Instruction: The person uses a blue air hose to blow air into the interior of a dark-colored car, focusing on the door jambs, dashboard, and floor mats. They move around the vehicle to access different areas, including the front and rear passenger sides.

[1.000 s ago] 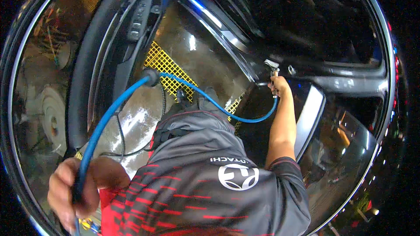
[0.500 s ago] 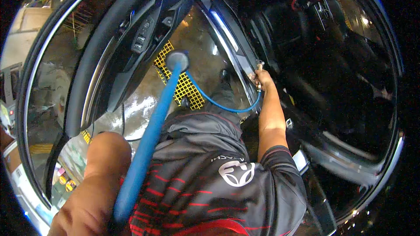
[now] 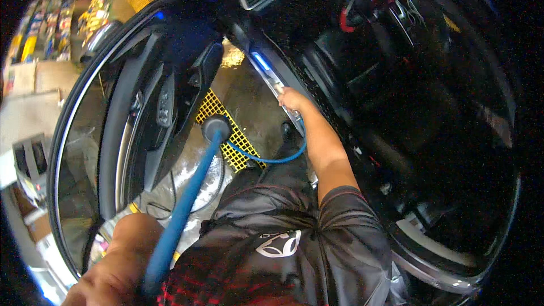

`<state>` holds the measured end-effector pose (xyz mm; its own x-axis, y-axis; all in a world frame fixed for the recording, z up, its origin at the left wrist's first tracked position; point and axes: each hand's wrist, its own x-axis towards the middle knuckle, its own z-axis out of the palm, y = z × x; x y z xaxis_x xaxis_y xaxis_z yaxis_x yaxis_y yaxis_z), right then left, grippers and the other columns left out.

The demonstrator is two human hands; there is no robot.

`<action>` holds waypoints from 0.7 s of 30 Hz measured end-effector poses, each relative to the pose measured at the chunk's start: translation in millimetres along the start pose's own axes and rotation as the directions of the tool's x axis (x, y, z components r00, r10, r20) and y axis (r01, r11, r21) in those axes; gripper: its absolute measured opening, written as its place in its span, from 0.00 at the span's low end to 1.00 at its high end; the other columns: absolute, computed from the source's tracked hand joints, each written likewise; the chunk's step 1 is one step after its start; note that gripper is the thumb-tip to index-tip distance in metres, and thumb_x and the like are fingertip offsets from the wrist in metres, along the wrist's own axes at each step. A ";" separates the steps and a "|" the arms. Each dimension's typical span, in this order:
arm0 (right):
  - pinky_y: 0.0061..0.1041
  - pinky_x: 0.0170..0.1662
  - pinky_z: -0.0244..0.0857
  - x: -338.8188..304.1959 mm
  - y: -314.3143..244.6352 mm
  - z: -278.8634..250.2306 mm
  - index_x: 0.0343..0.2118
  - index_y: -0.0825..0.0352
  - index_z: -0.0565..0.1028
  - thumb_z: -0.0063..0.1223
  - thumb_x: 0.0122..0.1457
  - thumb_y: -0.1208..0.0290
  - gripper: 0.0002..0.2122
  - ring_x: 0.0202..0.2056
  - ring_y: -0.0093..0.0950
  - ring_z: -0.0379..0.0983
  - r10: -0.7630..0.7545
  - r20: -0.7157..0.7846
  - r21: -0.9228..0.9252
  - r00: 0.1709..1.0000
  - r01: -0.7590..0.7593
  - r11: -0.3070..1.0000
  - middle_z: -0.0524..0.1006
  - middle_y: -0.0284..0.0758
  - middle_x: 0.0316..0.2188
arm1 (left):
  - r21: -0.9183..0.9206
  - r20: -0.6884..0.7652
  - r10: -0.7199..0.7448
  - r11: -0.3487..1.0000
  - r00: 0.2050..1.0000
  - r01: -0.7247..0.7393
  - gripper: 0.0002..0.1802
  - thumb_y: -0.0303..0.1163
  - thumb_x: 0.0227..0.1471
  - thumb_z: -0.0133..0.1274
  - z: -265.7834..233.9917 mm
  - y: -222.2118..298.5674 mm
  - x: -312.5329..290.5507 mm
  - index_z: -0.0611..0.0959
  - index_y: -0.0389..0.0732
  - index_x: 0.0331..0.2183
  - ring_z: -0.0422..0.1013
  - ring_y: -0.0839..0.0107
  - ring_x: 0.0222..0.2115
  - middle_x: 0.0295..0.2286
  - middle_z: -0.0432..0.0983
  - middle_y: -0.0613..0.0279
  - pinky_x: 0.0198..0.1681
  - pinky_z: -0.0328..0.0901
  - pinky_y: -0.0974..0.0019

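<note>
My right hand (image 3: 292, 100) grips a small air blow gun, its metal nozzle (image 3: 278, 88) poking out past the fingers. The hand is just over the car's door sill (image 3: 287, 103), near a blue-lit sill strip (image 3: 261, 61). From the gun's lower end a thin blue hose (image 3: 277, 161) loops left, passing behind a round black end piece (image 3: 216, 128). A thick blue tube (image 3: 187, 201) runs from that piece down to the lower left. Beside the tube my left arm (image 3: 133, 235) is bent; its hand lies outside the picture.
The open car door (image 3: 133, 130) stands on the left. The dark cabin, with a seat (image 3: 334, 68) and steering wheel (image 3: 368, 3), is on the right. A yellow floor grating (image 3: 241, 144) crosses the wet floor. Cardboard boxes (image 3: 28, 93) and shelved goods lie beyond the door.
My right hand, with the blow gun, has moved left from the cabin edge to over the sill. The view has shifted, showing more of the boxes and an air vent at the top.
</note>
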<state>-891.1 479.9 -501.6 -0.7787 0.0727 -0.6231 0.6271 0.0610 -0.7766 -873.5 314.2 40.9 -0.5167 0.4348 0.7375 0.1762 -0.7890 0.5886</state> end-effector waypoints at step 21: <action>0.34 0.39 0.66 -213.1 -175.6 -133.6 0.53 0.66 0.62 0.45 0.51 0.73 0.23 0.36 0.36 0.72 -0.521 -0.798 -0.293 0.301 0.562 0.773 0.72 0.45 0.38 | 0.785 -0.476 -0.011 -0.455 0.880 0.419 0.29 0.46 0.58 0.40 -414.5 130.0 34.9 0.72 0.32 0.50 0.61 0.61 0.53 0.50 0.68 0.51 0.57 0.52 0.62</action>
<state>-832.8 586.7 -220.0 -0.5465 0.7849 0.2919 0.0528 0.3802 -0.9234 -1215.8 46.9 6.0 -0.8549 0.1843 0.4849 0.3612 0.8824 0.3014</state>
